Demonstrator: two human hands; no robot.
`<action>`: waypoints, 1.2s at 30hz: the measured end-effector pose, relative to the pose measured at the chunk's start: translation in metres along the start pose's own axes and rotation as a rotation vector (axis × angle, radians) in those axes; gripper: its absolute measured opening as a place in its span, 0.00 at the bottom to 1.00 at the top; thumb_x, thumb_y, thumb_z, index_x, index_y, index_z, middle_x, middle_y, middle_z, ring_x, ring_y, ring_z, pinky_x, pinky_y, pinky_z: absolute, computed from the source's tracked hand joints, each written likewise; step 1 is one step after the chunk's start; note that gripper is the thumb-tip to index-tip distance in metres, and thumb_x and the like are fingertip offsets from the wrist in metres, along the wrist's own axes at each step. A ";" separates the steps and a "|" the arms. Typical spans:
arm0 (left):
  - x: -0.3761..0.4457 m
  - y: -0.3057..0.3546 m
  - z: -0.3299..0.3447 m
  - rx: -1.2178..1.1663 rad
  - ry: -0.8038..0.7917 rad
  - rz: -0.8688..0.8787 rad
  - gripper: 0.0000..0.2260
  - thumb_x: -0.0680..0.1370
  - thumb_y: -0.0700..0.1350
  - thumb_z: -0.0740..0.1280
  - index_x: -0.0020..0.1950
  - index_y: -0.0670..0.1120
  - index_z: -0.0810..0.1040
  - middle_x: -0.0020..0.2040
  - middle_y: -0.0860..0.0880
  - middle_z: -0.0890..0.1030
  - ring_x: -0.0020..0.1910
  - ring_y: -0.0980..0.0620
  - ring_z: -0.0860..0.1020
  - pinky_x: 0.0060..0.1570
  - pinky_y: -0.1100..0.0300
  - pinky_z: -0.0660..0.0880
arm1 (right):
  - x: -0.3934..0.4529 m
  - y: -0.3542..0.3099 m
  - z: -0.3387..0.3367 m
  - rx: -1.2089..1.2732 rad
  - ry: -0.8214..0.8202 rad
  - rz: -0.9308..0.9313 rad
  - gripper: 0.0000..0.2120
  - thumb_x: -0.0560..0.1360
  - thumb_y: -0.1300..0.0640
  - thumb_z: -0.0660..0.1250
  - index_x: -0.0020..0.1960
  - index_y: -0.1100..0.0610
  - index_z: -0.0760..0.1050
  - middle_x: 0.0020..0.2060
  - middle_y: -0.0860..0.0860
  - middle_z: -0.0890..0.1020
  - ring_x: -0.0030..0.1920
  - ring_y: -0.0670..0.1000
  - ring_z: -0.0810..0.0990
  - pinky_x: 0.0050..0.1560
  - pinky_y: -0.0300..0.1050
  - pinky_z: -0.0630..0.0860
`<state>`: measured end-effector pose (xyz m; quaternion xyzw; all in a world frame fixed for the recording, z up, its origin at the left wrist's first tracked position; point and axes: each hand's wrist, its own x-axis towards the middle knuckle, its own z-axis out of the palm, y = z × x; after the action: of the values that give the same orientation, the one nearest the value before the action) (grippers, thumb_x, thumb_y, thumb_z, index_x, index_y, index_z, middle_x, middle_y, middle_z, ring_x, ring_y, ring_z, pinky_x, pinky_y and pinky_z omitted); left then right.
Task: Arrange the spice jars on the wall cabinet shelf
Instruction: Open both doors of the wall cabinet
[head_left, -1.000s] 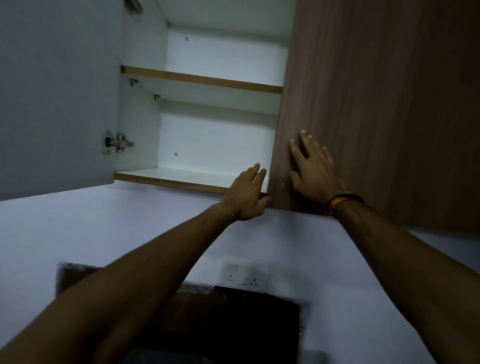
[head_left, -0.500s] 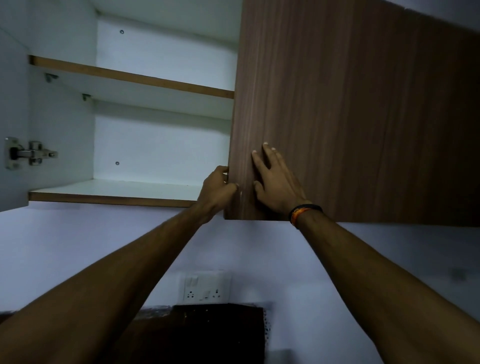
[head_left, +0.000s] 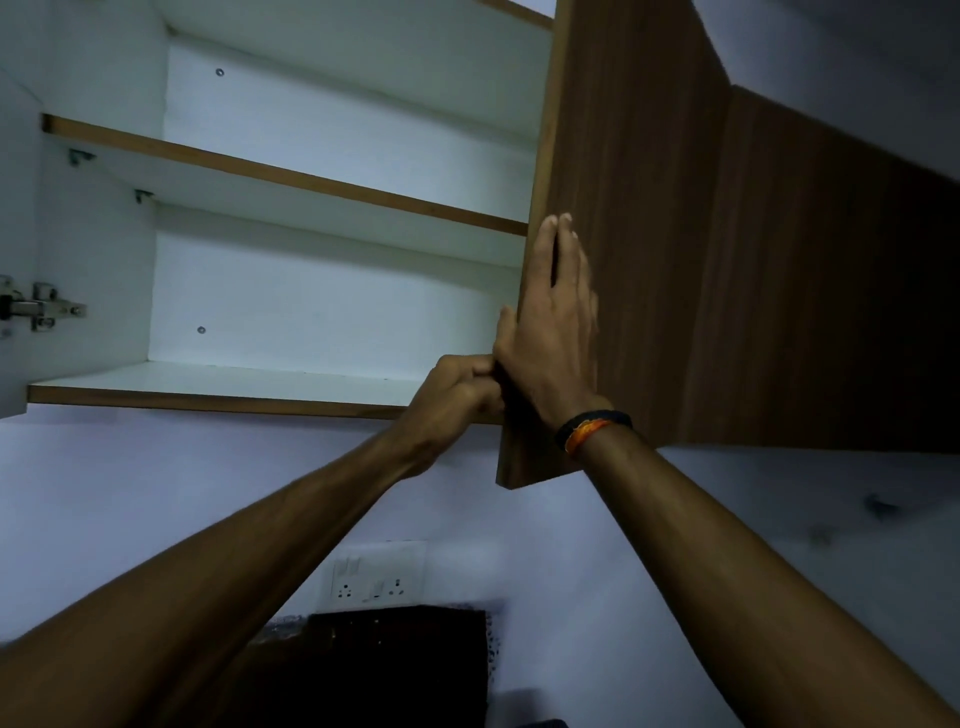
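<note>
A white wall cabinet hangs overhead with its bottom shelf (head_left: 218, 382) and a middle shelf (head_left: 291, 179) bare. No spice jars are in view. The right wooden door (head_left: 623, 171) stands partly swung out. My left hand (head_left: 460, 389) curls around the door's lower inner edge. My right hand (head_left: 553, 327) lies flat on the door's front face, thumb hooked over the edge, with a black and orange band on the wrist.
The left door is open at the far left, its metal hinge (head_left: 39, 309) showing. A closed wooden door (head_left: 831, 291) adjoins on the right. A switch and socket plate (head_left: 376, 577) sits on the pale wall below, above a dark panel (head_left: 395, 665).
The right door has swung outward from closed. My left hand went from open fingers to a grip on its edge, and my right hand slid to that edge.
</note>
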<state>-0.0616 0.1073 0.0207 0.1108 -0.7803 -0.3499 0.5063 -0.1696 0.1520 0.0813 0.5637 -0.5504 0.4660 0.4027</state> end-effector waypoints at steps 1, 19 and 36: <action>-0.002 0.002 0.006 -0.040 -0.007 0.010 0.14 0.69 0.40 0.62 0.44 0.28 0.76 0.44 0.31 0.79 0.44 0.43 0.79 0.50 0.50 0.79 | -0.002 0.000 -0.008 -0.036 0.026 -0.020 0.40 0.75 0.64 0.65 0.83 0.61 0.49 0.82 0.61 0.52 0.82 0.60 0.52 0.79 0.57 0.60; 0.000 0.023 0.170 -0.349 -0.380 0.086 0.25 0.79 0.68 0.54 0.76 0.68 0.58 0.74 0.66 0.65 0.74 0.65 0.64 0.69 0.70 0.64 | -0.032 0.084 -0.157 -0.289 -0.047 -0.097 0.38 0.77 0.68 0.64 0.82 0.62 0.50 0.81 0.63 0.43 0.65 0.60 0.79 0.50 0.39 0.79; 0.021 0.056 0.300 0.135 -0.513 0.313 0.34 0.85 0.52 0.58 0.78 0.64 0.34 0.79 0.56 0.29 0.79 0.46 0.35 0.77 0.39 0.46 | -0.053 0.204 -0.240 -0.689 -0.015 0.029 0.34 0.82 0.64 0.62 0.82 0.66 0.49 0.82 0.63 0.46 0.72 0.64 0.71 0.46 0.34 0.69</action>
<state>-0.3213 0.2676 -0.0002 -0.0690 -0.9118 -0.2316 0.3320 -0.3905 0.3824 0.0756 0.3902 -0.6863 0.2543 0.5586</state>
